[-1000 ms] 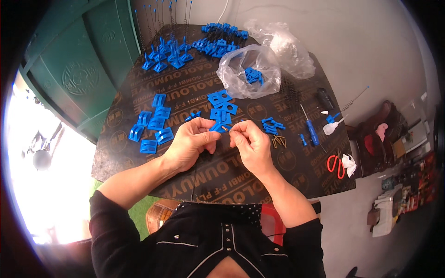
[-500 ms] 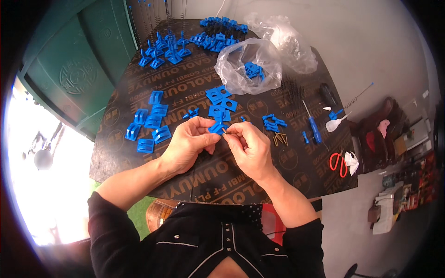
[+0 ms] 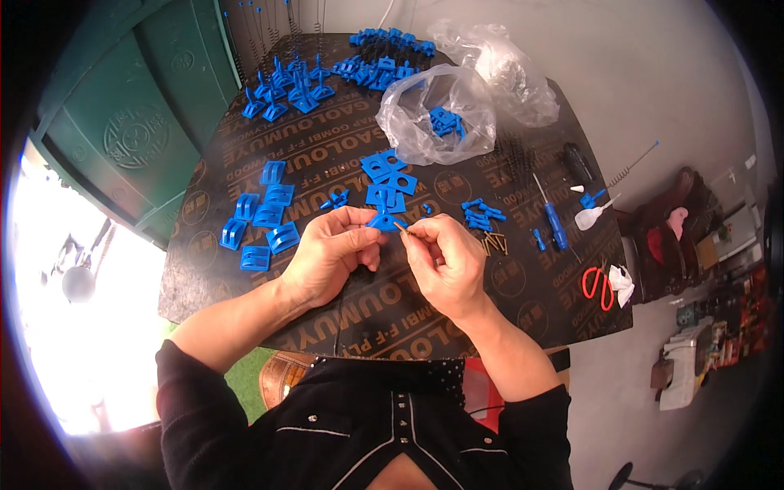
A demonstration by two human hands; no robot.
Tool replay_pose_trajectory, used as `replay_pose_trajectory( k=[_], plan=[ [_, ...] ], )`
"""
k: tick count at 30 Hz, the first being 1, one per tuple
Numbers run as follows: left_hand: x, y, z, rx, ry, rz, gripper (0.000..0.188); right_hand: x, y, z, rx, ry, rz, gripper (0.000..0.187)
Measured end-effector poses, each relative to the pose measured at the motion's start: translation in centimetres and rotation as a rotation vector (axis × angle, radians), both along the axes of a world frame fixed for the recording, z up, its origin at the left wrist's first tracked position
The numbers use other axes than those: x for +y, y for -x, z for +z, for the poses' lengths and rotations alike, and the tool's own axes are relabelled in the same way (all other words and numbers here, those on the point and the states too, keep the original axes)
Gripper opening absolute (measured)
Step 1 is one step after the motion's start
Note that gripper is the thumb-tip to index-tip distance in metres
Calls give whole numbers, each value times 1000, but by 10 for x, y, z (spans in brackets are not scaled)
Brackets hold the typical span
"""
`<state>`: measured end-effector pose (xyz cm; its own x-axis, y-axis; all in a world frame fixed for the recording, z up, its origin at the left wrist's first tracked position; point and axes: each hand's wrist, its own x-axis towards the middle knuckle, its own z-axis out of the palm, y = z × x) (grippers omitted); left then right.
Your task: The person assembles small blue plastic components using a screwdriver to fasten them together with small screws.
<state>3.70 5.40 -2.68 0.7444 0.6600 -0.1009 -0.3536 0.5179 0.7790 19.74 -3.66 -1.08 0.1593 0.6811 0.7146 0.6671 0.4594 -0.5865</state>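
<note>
Between the thumb and fingers of my left hand (image 3: 327, 255) is a blue plastic base piece (image 3: 384, 221) with an upright part on top. My right hand (image 3: 447, 265) pinches a thin brass-coloured screw (image 3: 401, 226), its far end against the right side of that piece. Just beyond my fingers lie several flat blue square plates (image 3: 378, 167) with round holes. To the left are curved blue pieces (image 3: 268, 214), and a few small blue parts (image 3: 336, 199) sit nearer. On the right are blue pegs (image 3: 483, 216) and more brass-coloured screws (image 3: 495, 242).
At the back stand assembled blue bases (image 3: 290, 86), a blue heap with black springs (image 3: 384, 61) and an open plastic bag (image 3: 420, 147) of blue parts. A blue screwdriver (image 3: 551, 216), white dropper bottle (image 3: 586, 217) and red-handled scissors (image 3: 597, 287) lie along the right side.
The blue piece has turned in my left fingers, so its upright part now shows. My right hand has shifted slightly right, and more of the screw is visible.
</note>
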Motion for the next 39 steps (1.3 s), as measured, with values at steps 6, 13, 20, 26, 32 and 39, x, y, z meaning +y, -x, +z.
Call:
replay_pose_trajectory(
  k=[6,13,20,26,32,39],
  plan=[
    [-1,0,1,-10,9,-5,24,0,-1,-1,52,8,21,15],
    [-2,0,2,2,-17,8,28,0,1,0,2,9,18,15],
    [0,2,-2,29,-60,27,28,0,3,2,17,13,19,14],
    [-2,-1,1,55,-86,63,29,1,1,-1,21,21,27,13],
    [-4,-2,3,61,-156,79,24,3,0,-4,14,-31,48,13],
    [-4,-1,4,31,-146,71,21,1,1,0,-38,-53,61,17]
  ],
)
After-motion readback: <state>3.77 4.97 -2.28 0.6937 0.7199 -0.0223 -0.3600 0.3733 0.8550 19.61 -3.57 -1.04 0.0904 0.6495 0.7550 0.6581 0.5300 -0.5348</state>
